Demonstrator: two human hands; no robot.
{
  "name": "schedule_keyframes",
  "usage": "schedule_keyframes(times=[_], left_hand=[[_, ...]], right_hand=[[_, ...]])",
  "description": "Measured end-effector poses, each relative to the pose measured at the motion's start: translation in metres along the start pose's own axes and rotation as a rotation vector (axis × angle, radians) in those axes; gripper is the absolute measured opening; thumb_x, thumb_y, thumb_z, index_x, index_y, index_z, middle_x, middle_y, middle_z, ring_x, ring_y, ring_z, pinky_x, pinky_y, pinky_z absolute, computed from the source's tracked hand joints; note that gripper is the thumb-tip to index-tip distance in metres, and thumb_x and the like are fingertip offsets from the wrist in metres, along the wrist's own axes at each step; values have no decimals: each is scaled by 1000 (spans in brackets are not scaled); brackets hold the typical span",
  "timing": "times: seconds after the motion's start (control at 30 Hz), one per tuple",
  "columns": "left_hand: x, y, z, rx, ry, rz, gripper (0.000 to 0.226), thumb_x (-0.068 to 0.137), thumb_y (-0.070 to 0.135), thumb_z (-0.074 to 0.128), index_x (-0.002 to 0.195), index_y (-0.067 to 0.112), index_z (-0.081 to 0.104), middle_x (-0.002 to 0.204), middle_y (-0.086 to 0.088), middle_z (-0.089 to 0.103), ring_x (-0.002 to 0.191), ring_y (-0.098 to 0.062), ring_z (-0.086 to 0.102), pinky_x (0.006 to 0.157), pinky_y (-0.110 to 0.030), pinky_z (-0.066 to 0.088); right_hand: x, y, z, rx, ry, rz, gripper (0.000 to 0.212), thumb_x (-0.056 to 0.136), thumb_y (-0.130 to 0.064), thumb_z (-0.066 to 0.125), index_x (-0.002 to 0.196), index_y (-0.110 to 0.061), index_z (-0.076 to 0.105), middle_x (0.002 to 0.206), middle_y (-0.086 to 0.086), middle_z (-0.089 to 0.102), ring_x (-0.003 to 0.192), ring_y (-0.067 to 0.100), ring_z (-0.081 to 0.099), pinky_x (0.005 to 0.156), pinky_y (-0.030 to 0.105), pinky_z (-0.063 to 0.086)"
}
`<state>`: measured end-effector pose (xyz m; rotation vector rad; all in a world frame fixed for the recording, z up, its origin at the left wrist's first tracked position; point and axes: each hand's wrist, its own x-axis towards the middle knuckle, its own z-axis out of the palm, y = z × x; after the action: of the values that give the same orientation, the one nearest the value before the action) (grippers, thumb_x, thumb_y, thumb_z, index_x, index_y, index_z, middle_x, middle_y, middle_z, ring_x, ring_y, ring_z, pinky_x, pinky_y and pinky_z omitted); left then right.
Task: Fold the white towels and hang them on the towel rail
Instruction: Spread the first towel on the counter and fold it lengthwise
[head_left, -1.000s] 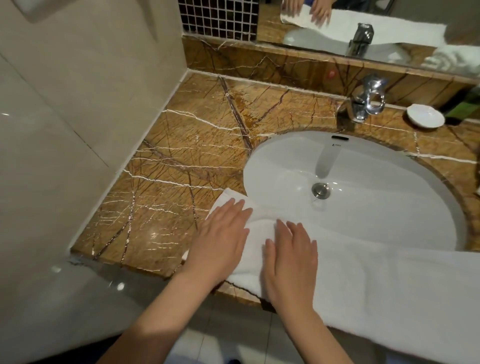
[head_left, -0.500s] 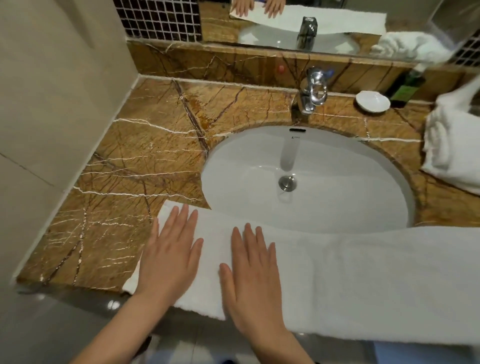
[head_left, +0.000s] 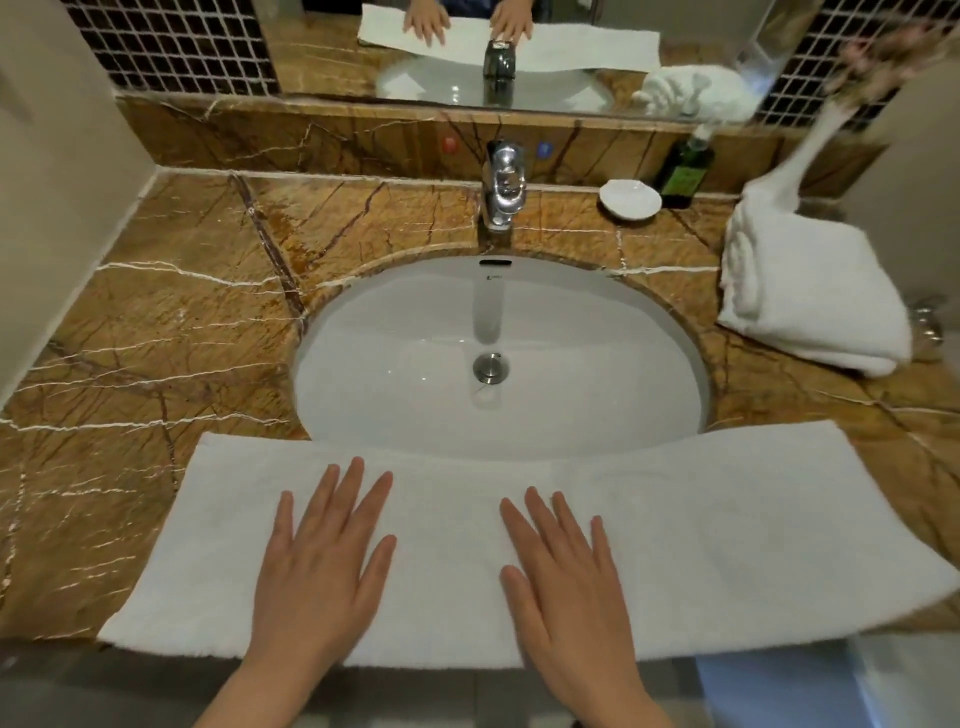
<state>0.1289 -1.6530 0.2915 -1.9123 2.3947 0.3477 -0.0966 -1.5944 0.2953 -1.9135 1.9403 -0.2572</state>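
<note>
item 1: the towel (head_left: 727, 519) lies as one long white strip along the front edge of the surface (head_left: 156, 338). its far edge overlaps the near rim of the sink (head_left: 415, 332) and its near edge overhangs the front a little. judged reason: the front edge gives the longest flat run for a strip of this length.

item 2: the left grip (head_left: 322, 561) is fully open, palm down, with fingers straight and spread. it presses the towel left of centre and holds nothing.

item 3: the right grip (head_left: 561, 577) is in the same state, pressing right of centre, apart from the left. judged purpose: flattening the strip so its layers lie true before a further fold.

item 4: the second towel (head_left: 810, 291) sits bundled on the surface to the right of the sink, well apart from the strip. whether it is finished cannot be told.

item 5: the towel rail is not in view, and no towel is seen hung.
</note>
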Motion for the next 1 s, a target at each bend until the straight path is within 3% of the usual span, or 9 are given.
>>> schedule_keyframes(times=[0.07, 0.13, 0.2, 0.33, 0.63, 0.77, 1.0], left_hand=[[1, 14, -4, 8, -8, 4, 70, 89, 59, -1, 152, 30, 14, 159, 5, 6, 147, -14, -2, 119, -39, -7], [3, 45, -9, -33, 3, 70, 65, 92, 51, 17, 145, 21, 39, 154, -4, 31, 144, -21, 24, 117, -41, 7], [7, 85, -5, -91, 33, 209, 56, 92, 45, 31, 136, 17, 52, 146, -7, 46, 137, -26, 40, 111, -43, 17], [16, 159, 10, -83, 1, 376, 55, 94, 44, 33, 139, 19, 49, 147, -4, 45, 137, -22, 40, 113, -47, 25], [15, 177, 22, 8, -18, 300, 58, 94, 47, 29, 145, 23, 39, 148, -3, 42, 135, -26, 42, 110, -43, 20], [22, 188, 22, -17, -10, 284, 59, 94, 48, 28, 146, 22, 37, 150, -4, 40, 137, -25, 39, 112, -42, 15], [34, 222, 24, 19, -4, 408, 61, 94, 49, 28, 147, 19, 36, 151, -6, 37, 138, -26, 36, 110, -44, 18]], right_hand=[[0, 23, -13, 48, 65, -10, 51, 98, -45, 19, 147, -37, 29, 155, -15, 15, 147, 8, 7, 118, 32, -1], [1, 57, -31, 13, 183, 37, 48, 98, -37, 26, 141, -27, 44, 152, -7, 32, 144, 14, 20, 118, 34, 5], [3, 95, -51, -29, 242, 133, 44, 99, -30, 31, 139, -24, 47, 150, -3, 38, 143, 16, 24, 118, 37, 7], [2, 150, -67, -77, 197, 273, 47, 101, -41, 23, 147, -34, 26, 157, -8, 21, 146, 11, 7, 119, 45, 2], [-13, 175, -66, -171, 162, 387, 57, 88, -60, -7, 143, -48, -12, 155, -16, -15, 144, 9, -19, 116, 44, -15], [-9, 193, -79, -117, 169, 331, 56, 91, -56, -5, 146, -47, -6, 157, -15, -11, 142, 5, -22, 116, 41, -17], [-12, 224, -92, -150, 162, 373, 58, 94, -53, 1, 150, -39, -2, 159, -11, -9, 145, 12, -17, 116, 43, -16]])
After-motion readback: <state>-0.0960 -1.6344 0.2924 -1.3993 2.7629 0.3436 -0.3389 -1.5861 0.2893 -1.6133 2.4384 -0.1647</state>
